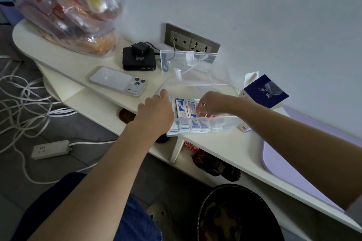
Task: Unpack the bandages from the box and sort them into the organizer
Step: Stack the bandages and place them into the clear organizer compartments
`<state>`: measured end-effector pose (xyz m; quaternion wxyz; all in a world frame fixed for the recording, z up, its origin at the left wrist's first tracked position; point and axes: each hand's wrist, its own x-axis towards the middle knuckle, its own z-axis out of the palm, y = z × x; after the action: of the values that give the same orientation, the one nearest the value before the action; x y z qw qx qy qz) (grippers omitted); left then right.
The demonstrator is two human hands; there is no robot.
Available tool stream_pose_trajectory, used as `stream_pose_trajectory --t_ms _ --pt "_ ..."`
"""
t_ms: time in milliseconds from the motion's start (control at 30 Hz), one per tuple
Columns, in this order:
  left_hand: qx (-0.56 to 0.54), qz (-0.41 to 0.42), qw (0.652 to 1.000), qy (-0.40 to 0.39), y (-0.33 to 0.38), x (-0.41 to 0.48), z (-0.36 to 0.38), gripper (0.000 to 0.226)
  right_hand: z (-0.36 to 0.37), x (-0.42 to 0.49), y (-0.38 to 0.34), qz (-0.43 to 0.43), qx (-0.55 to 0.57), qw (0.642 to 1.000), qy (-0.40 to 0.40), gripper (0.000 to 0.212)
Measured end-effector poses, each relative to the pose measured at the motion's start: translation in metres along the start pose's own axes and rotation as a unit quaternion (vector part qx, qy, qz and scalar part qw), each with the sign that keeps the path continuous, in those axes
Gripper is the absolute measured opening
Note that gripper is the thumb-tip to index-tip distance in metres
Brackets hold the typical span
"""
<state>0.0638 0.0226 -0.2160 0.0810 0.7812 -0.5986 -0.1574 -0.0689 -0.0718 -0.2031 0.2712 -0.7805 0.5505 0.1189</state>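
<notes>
A clear plastic organizer (225, 122) stands on the white shelf with its lid (195, 68) tipped up toward the wall. Several blue-and-white bandage packets (183, 108) stand in a row inside it. My left hand (156, 110) grips the organizer's left wall and corner. My right hand (210, 104) reaches into the organizer from the right, and its curled fingers pinch the bandage packets at the right end of the row. The dark blue bandage box (264, 92) lies open on the shelf just right of the organizer, against the wall.
A phone (117, 82) lies face down left of the organizer, a black router with a plug (139, 60) behind it. A plastic bag of bread (74, 11) fills the far left. A wall socket (192, 42), floor cables, a power strip (51, 148) and a dark bin (239, 213) are nearby.
</notes>
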Motion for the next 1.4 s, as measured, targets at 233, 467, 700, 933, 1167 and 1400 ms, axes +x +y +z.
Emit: stream_pose_trajectory --t_ms 233,467,700,933,1167,1400 --pt "0.013 -0.006 1.000 0.000 0.000 0.001 0.001 0.041 -0.013 0.006 0.020 0.014 -0.074 0.989 0.124 0.025" --pt "0.024 -0.004 1.000 0.000 0.002 0.001 0.001 0.040 -0.010 0.006 0.034 0.108 -0.064 0.990 0.058 0.017" --pt "0.034 -0.005 0.999 -0.003 0.003 0.001 0.001 0.044 -0.006 0.011 0.029 0.118 -0.096 0.988 0.029 0.012" --pt "0.030 -0.001 1.000 -0.007 0.004 0.000 0.000 0.041 -0.008 0.004 0.024 0.102 -0.114 0.988 -0.011 0.036" --pt "0.026 0.003 1.000 -0.007 0.004 -0.002 -0.001 0.040 -0.002 0.006 0.021 0.095 -0.158 0.983 -0.019 0.051" --pt "0.026 0.002 1.000 -0.013 0.005 -0.002 -0.002 0.037 -0.005 0.007 0.022 0.097 -0.131 0.987 -0.009 0.052"
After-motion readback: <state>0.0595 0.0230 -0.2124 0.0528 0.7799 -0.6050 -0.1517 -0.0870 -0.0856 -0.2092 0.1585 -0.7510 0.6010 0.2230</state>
